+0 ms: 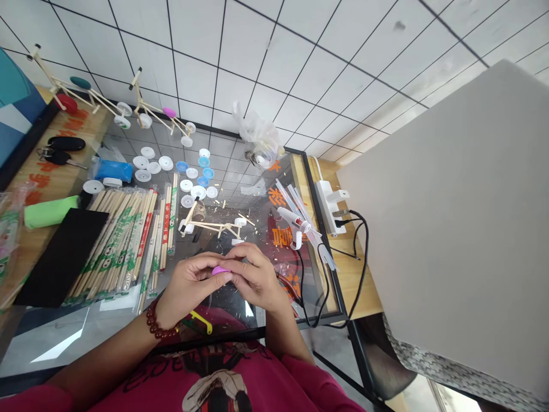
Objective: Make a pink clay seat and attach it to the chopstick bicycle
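Both hands meet near the front of the glass-topped table. Between the fingertips is a small lump of pink modelling clay (221, 270). My left hand (193, 283), with a beaded bracelet on the wrist, grips it from the left. Fingers of my right hand (253, 274) close on its other side and cover part of it. Just beyond the hands stands a small tricycle model made of wooden sticks (214, 227), with white bottle caps for wheels. Wood chips lie scattered around it.
Wrapped chopsticks (124, 234) and a black sheet (64, 257) lie left; bottle caps (154, 166) spread behind. Two finished-looking stick tricycles (158, 111) stand at the back. A glue gun (295, 223), glue sticks (321, 246) and a power strip (330, 206) are right; a yellow cutter (202, 322) lies near the front edge.
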Demonstrator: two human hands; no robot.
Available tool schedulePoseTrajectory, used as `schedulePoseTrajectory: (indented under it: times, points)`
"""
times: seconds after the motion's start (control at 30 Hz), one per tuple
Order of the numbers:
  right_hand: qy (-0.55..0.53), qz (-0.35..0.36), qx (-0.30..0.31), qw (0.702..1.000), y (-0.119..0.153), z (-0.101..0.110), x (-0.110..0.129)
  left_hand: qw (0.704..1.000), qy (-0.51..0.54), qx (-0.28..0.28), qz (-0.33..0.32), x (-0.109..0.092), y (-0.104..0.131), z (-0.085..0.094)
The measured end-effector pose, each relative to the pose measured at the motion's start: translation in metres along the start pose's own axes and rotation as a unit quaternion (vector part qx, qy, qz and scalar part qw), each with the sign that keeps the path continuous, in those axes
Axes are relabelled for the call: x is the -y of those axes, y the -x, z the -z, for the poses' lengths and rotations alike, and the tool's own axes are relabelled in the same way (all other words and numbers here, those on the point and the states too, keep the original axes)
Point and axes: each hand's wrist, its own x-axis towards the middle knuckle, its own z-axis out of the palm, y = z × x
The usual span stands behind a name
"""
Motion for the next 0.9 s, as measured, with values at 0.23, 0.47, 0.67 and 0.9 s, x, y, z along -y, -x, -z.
schedulePoseTrajectory:
  times: [0.23, 0.47, 0.67, 0.9]
  points:
    - [0.001, 0.008, 0.001, 1.0, -0.0017, 0.0007, 0.0004, 1.0, -0.011, -0.012, -0.011, 0.0017, -0.0003, 0.0009]
    - [0.007, -0.005, 0.001, 1.0, -0.0007, -0.0011, -0.0006, 1.0, -0.008, -0.012, 0.011, 0.0004, -0.0009, 0.0009]
    - [-0.008, -0.037, -0.059, 0.998, -0.0053, 0.0021, 0.0049, 0.99, 0.114, -0.033, 0.074, 0.0048, 0.0047, 0.0022]
    - [-0.001, -0.022, -0.098, 0.995, -0.008, 0.0051, 0.0061, 0.991, 0.108, -0.08, 0.009, 0.0087, 0.0078, 0.001]
